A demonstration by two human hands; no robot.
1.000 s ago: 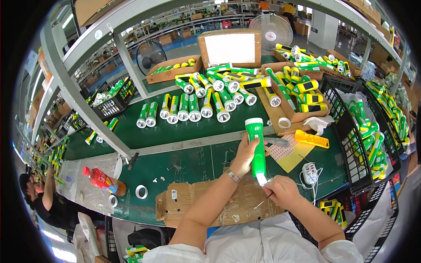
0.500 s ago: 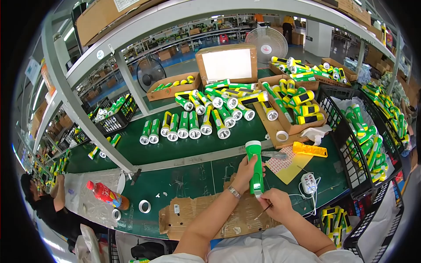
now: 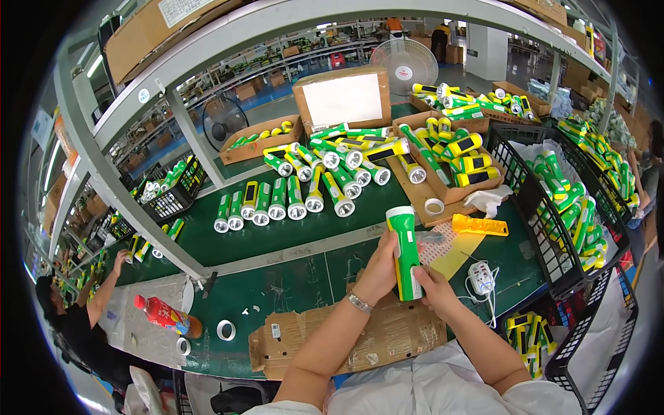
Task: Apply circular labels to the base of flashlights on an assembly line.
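A green-and-white flashlight (image 3: 405, 253) stands nearly upright above the green bench, lens end up, slightly tilted.

A factory assembly line: rows of green-and-yellow plastic flashlights (image 3: 277, 200) at twelve o'clock on a long green workbench (image 3: 277, 283), grey steel shelving (image 3: 104, 173), black wire crates (image 3: 553, 228) at three o'clock.

Flashlight (image 3: 405, 252) in my hands: glossy green and white plastic, smooth. My left hand (image 3: 379, 271) has a shiny metal watch band at the wrist. Bench top (image 3: 290, 283) at centre: matt green mat, scuffed. Lower centre, torn brown cardboard sheet (image 3: 360, 339), rough, matt. Cardboard boxes (image 3: 443, 183) upper right, same dull paper look. Right edge, black wire baskets (image 3: 553, 228), coated metal. Yellow tool (image 3: 478, 225) right of centre: plastic, slight sheen. Lower left, red bottle (image 3: 166, 317), glossy plastic. Frame (image 3: 104, 173) upper left: grey painted metal, smooth.
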